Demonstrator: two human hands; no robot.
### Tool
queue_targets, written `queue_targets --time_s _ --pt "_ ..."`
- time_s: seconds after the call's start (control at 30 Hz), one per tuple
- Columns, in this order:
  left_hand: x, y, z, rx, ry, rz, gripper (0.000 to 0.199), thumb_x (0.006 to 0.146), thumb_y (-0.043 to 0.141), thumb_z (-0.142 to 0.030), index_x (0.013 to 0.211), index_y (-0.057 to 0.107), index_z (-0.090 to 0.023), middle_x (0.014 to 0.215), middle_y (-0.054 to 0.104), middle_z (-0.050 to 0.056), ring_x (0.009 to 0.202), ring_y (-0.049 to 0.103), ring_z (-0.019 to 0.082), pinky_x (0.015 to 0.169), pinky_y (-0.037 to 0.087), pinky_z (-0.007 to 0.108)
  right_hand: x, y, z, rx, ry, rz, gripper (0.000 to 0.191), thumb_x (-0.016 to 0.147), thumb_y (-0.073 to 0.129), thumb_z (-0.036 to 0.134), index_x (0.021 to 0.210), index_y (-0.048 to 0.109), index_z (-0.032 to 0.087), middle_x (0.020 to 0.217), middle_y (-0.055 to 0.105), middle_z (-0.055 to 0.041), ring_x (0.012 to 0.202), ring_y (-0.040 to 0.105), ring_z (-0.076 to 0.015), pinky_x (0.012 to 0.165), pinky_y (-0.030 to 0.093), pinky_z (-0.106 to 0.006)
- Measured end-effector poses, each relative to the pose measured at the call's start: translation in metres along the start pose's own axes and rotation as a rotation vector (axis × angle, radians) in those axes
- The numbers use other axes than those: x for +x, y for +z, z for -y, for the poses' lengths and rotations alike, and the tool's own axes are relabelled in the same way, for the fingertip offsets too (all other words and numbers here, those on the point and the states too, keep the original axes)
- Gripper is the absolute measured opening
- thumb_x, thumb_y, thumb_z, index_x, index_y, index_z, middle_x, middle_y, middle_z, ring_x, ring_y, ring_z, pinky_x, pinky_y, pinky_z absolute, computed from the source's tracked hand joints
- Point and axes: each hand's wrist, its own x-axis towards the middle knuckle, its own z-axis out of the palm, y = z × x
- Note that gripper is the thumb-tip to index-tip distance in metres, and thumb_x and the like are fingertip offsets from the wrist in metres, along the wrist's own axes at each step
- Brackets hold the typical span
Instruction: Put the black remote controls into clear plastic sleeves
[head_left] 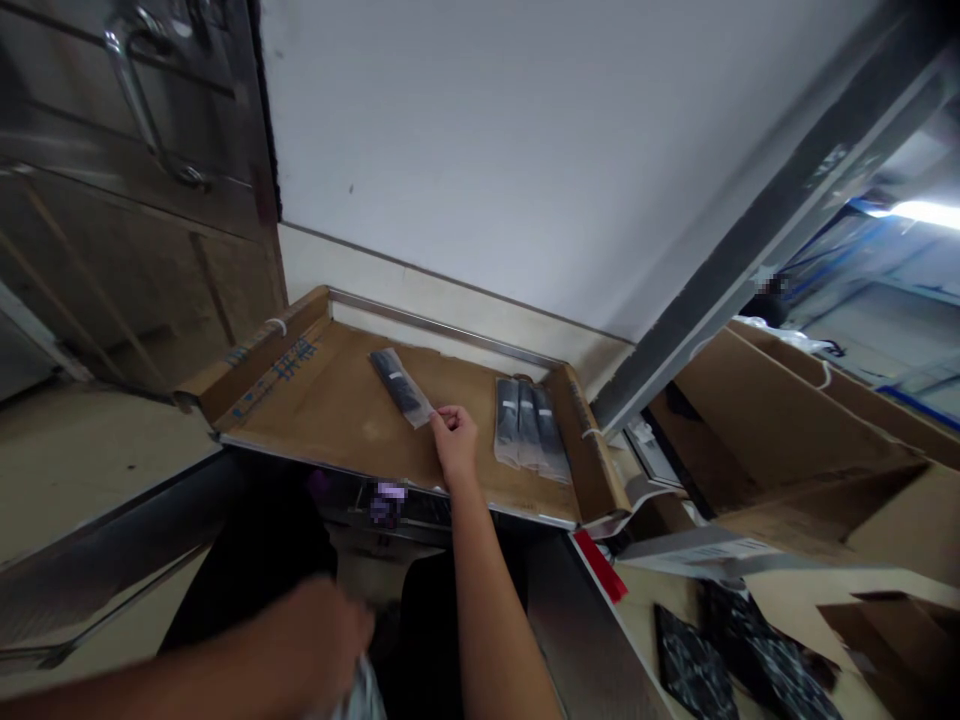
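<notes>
At the far left you have a metal door handle [139, 95], then the cardboard-lined tray [315, 405], and below it your left hand [334, 625], a blur beside something pale, so whether it grips anything you cannot tell. On the tray, left of its middle, a clear bag [403, 385] with a dark item lies slanted, its near end pinched between the thumb and fingers of your right hand [455, 437]; farther right, three similar bags [529, 425] lie side by side near the tray's right wall.
</notes>
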Motion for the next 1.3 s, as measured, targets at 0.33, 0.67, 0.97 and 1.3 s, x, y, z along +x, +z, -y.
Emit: queue_targets --time_s 0.33,0.67,0.97,1.3 --pt "-0.010 -0.023 0.080 -0.734 -0.635 -0.191 0.033 0.089 0.039 -0.037 0.078 0.067 -0.023 0.085 0.072 0.006 0.084 0.067 0.027 0.076 0.046 0.037 0.001 0.000 -0.001 0.065 0.002 -0.014 0.023 0.074 0.061 0.038 0.081 0.065 0.016 0.060 0.049 0.0053 0.056 0.044 -0.0121 0.056 0.034 -0.024" --pt "0.005 0.022 0.047 -1.245 -0.808 -0.698 0.041 0.084 0.048 -0.054 0.067 0.060 -0.019 0.069 0.063 0.003 0.070 0.058 0.020 0.066 0.047 0.029 0.005 0.000 -0.003 0.127 0.015 -0.054 0.022 0.073 0.056 0.035 0.080 0.065 0.016 0.062 0.052 0.0042 0.061 0.046 -0.0129 0.061 0.037 -0.024" --pt "0.034 -0.133 0.163 -1.004 -0.478 -0.945 0.030 0.088 0.054 -0.043 0.074 0.059 -0.017 0.063 0.054 -0.002 0.061 0.050 0.011 0.056 0.038 0.020 0.009 0.004 0.001 -0.020 -0.034 -0.030 0.023 0.076 0.056 0.037 0.078 0.065 0.016 0.063 0.056 0.0025 0.061 0.049 -0.0138 0.060 0.038 -0.025" --pt "0.079 -0.082 0.257 -1.420 -0.738 -1.220 0.022 0.088 0.050 -0.035 0.095 0.058 -0.016 0.063 0.066 0.002 0.039 0.050 0.009 0.040 0.032 0.018 0.010 0.001 -0.006 0.089 0.020 -0.104 0.026 0.074 0.057 0.039 0.080 0.066 0.015 0.067 0.057 0.0016 0.063 0.049 -0.0138 0.065 0.039 -0.025"
